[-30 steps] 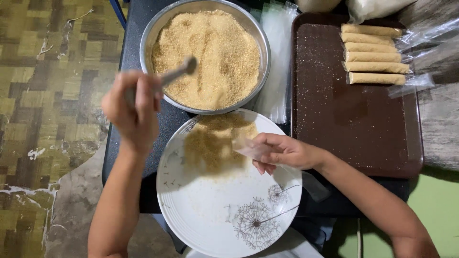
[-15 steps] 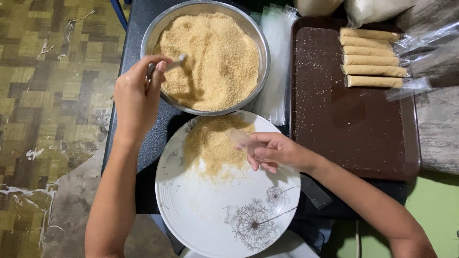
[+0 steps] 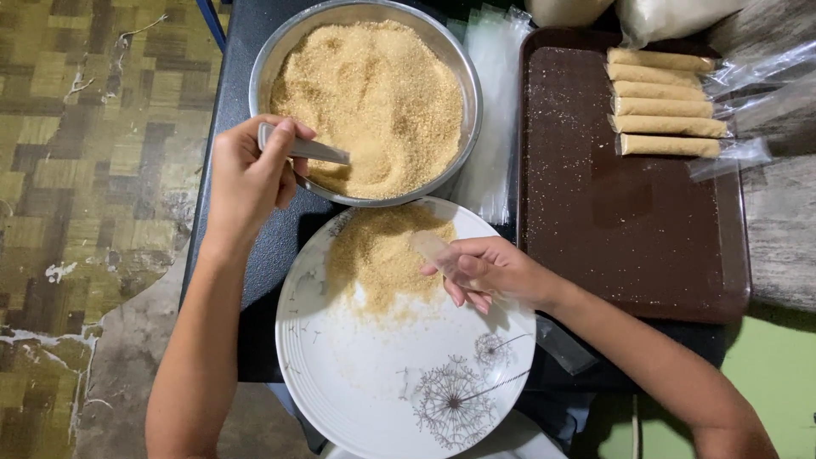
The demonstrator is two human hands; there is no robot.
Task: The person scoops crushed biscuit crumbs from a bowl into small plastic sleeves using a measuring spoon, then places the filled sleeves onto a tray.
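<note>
**Spoon in the Crumb Bowl, Narrow Bag Held Over the Plate**

The left hand (image 3: 246, 174) was closed around the handle of a metal spoon (image 3: 306, 150), whose bowl end was dug into the golden-brown granular crumbs (image 3: 374, 93) filling the round steel bowl (image 3: 463, 76). Just below that bowl, touching its rim in this view, stood a white round plate with a dandelion print (image 3: 357, 382), carrying a loose heap of the same crumbs (image 3: 374, 255). The right hand (image 3: 493, 272) hovered over the plate, fingers pinched on a narrow clear plastic bag (image 3: 433, 246), its end pointed toward the heap. Right of the bowl lay a stack of empty clear bags (image 3: 497, 110), then a brown rectangular tray (image 3: 629, 212) bearing five filled tubes (image 3: 667, 102) at its far end.

Risk noted: the bag's mouth looked narrow and was held one-handed; a full or tilted spoon carried from the bowl could shed crumbs onto the dark worktop (image 3: 229, 102) between bowl and plate. Whether the bag's mouth was open could not be determined.
</note>
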